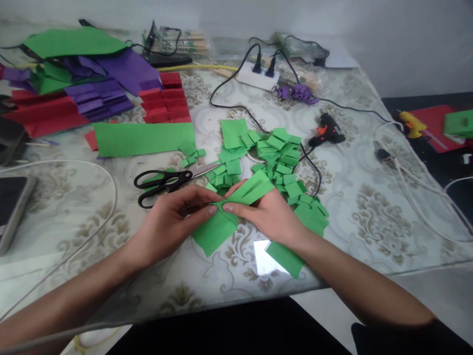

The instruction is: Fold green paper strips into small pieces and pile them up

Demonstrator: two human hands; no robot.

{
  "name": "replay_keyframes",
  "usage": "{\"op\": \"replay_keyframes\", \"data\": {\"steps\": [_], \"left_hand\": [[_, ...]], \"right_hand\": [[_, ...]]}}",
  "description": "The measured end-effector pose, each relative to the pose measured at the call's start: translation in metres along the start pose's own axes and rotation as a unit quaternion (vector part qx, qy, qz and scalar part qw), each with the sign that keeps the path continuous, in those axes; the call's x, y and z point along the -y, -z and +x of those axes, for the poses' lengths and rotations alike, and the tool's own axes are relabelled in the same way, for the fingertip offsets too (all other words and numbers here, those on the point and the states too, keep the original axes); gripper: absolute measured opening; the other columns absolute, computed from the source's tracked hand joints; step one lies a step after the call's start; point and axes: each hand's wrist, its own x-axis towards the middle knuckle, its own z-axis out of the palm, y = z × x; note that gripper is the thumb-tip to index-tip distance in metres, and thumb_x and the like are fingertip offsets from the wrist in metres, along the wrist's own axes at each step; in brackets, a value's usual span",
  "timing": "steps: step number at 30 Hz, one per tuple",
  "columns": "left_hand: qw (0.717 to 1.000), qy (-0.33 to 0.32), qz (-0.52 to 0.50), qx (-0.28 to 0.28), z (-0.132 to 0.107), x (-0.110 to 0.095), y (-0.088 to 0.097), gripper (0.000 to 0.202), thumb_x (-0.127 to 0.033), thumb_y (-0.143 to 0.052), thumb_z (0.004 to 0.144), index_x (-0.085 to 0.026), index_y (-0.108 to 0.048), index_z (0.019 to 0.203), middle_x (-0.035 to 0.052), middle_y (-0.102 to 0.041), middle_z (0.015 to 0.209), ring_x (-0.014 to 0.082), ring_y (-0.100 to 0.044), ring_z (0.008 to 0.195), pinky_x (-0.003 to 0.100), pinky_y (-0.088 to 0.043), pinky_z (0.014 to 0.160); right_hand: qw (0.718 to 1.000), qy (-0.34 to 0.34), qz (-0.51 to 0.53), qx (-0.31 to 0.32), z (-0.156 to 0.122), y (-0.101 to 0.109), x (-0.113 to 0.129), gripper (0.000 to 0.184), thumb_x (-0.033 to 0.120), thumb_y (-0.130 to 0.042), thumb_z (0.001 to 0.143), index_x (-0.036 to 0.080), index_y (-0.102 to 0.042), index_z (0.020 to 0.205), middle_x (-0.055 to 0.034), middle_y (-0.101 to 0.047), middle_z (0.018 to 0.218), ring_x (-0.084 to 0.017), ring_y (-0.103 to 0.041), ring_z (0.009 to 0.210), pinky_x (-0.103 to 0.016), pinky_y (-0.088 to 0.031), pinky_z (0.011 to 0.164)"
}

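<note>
1) a person's left hand is reaching in from the lower left, its thumb and fingers pinching the left end of a creased green paper
2) the right hand is reaching in from the lower right, its thumb pressing on the same paper and its other fingers mostly hiding behind it, so both hands are gripping
3) the creased green paper is sitting between the two hands, near the middle of the view, over a pale, flower-patterned surface
4) just beyond the hands, small folded green pieces are lying in a loose heap
5) black-handled scissors are lying just beyond the left hand, the blades pointing right towards the heap
6) a larger green sheet is lying partly under the right forearm
7) farther left, a long green strip is resting near pleated red paper and pleated purple paper
8) at the back, a white power strip is holding two black plugs
9) to its right and nearer, a black glue gun is lying on its side
</note>
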Motion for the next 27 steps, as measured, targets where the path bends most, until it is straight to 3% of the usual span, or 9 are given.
{"op": "replay_keyframes", "data": {"steps": [4, 7, 10, 16, 22, 27], "left_hand": [[0.996, -0.056, 0.030, -0.058, -0.001, -0.002, 0.000, 0.009, -0.027, -0.075, 0.095, -0.024, -0.068, 0.099, 0.0002, -0.073, 0.096, 0.0168, -0.071, 0.090, 0.027, -0.058, 0.079], [0.981, -0.124, 0.128, -0.076, -0.001, -0.005, -0.001, 0.003, -0.022, -0.072, 0.095, -0.023, -0.070, 0.093, 0.0028, -0.073, 0.111, 0.0196, -0.070, 0.107, 0.033, -0.056, 0.097], [0.968, -0.148, 0.183, -0.091, -0.002, -0.008, -0.003, 0.003, -0.023, -0.073, 0.096, -0.024, -0.076, 0.097, 0.0043, -0.074, 0.124, 0.0225, -0.070, 0.116, 0.037, -0.054, 0.103], [0.979, -0.094, 0.115, -0.137, -0.004, -0.004, -0.008, 0.012, -0.035, -0.083, 0.089, -0.026, -0.079, 0.096, 0.0056, -0.073, 0.133, 0.0281, -0.066, 0.129, 0.045, -0.050, 0.113], [0.993, -0.038, 0.025, -0.108, -0.004, -0.002, -0.010, 0.017, -0.040, -0.087, 0.085, -0.027, -0.080, 0.093, 0.0079, -0.068, 0.142, 0.0340, -0.058, 0.140, 0.055, -0.042, 0.121], [0.989, -0.060, 0.066, -0.120, -0.005, -0.003, -0.009, 0.016, -0.035, -0.085, 0.087, -0.025, -0.072, 0.088, 0.0078, -0.064, 0.144, 0.0323, -0.055, 0.142, 0.055, -0.038, 0.123]], "right_hand": [[0.999, -0.004, -0.003, -0.038, 0.000, 0.000, 0.000, 0.014, 0.029, -0.085, 0.083, 0.022, -0.076, 0.090, -0.0003, -0.076, 0.089, -0.020, -0.072, 0.087, -0.034, -0.055, 0.082], [0.996, 0.012, -0.007, -0.083, -0.001, -0.003, -0.001, 0.017, 0.033, -0.086, 0.082, 0.022, -0.075, 0.087, -0.0010, -0.076, 0.089, -0.021, -0.072, 0.088, -0.037, -0.055, 0.087], [0.995, 0.026, 0.013, -0.100, -0.004, -0.007, -0.001, 0.018, 0.034, -0.086, 0.083, 0.023, -0.072, 0.086, -0.0002, -0.075, 0.087, -0.020, -0.071, 0.085, -0.036, -0.055, 0.082], [0.988, 0.059, 0.071, -0.121, -0.009, -0.018, -0.003, 0.021, 0.032, -0.089, 0.082, 0.024, -0.070, 0.081, -0.0005, -0.075, 0.087, -0.018, -0.071, 0.082, -0.033, -0.058, 0.075], [0.979, 0.113, 0.122, -0.119, -0.016, -0.024, -0.004, 0.025, 0.028, -0.090, 0.082, 0.023, -0.066, 0.082, -0.0016, -0.076, 0.093, -0.017, -0.074, 0.084, -0.032, -0.063, 0.076], [0.974, 0.158, 0.100, -0.130, -0.019, -0.025, -0.006, 0.022, 0.024, -0.086, 0.087, 0.024, -0.065, 0.081, -0.0020, -0.074, 0.094, -0.017, -0.073, 0.086, -0.032, -0.064, 0.077]]}}
